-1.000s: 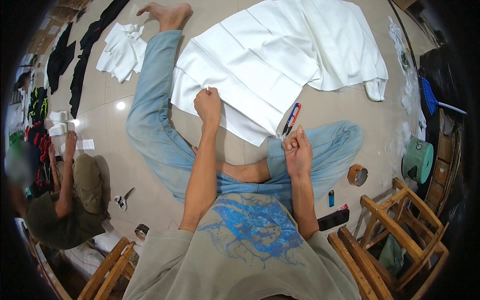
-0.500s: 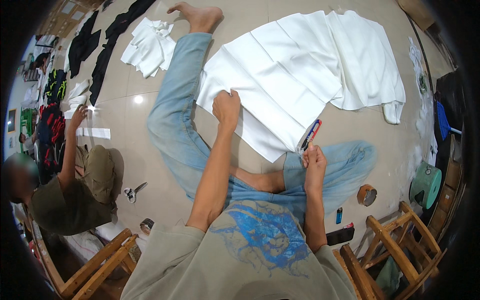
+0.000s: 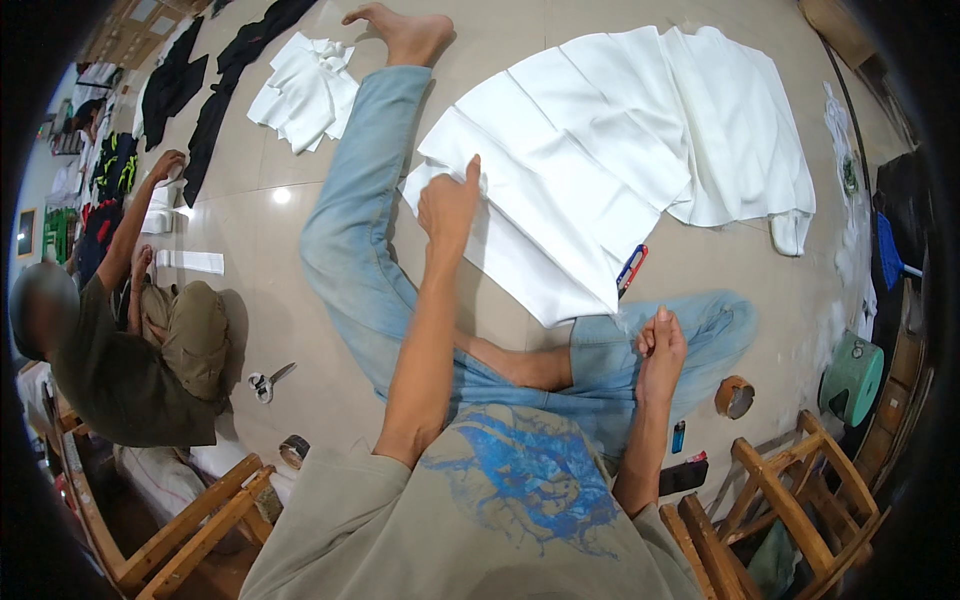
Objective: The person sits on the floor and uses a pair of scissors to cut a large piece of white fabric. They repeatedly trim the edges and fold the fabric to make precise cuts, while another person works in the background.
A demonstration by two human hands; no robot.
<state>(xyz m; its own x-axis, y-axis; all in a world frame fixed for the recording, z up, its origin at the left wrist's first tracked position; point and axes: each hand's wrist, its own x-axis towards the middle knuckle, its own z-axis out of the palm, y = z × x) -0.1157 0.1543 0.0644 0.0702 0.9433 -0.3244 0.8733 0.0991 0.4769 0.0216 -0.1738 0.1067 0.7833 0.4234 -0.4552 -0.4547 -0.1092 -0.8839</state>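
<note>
Seated on the tiled floor (image 3: 250,300), person in blue jeans, left leg stretched toward 12 o'clock, right leg folded in. Large white cloth (image 3: 620,150) spread flat on the floor, filling the upper centre and running out toward 2 o'clock, its near point resting against the folded knee. Left hand (image 3: 448,208) at the cloth's 9 o'clock edge: fingers curled in, thumb up, pinching the folded border of the cloth. Right hand (image 3: 660,345) at the cloth's near corner, around 6 o'clock of the sheet: fingers bunched loosely together, tips upward, touching the fabric point; whether they truly grip it, cannot tell. Red-and-blue marker (image 3: 631,270) lies on the floor just beside the cloth's lower right edge, near the right hand at its 12 o'clock. Roll of brown tape (image 3: 735,396) on the floor at 3 o'clock of the right hand, a small blue lighter (image 3: 679,436) and a dark phone (image 3: 684,476) just below. Green stool (image 3: 852,380) farther out at 3 o'clock; wooden chair (image 3: 790,510) at 5 o'clock. Crumpled white cloth pile (image 3: 305,95) at 11 o'clock. Scissors (image 3: 265,382) on the floor at 8 o'clock, near a second person (image 3: 120,360) sitting at 9 o'clock.
</note>
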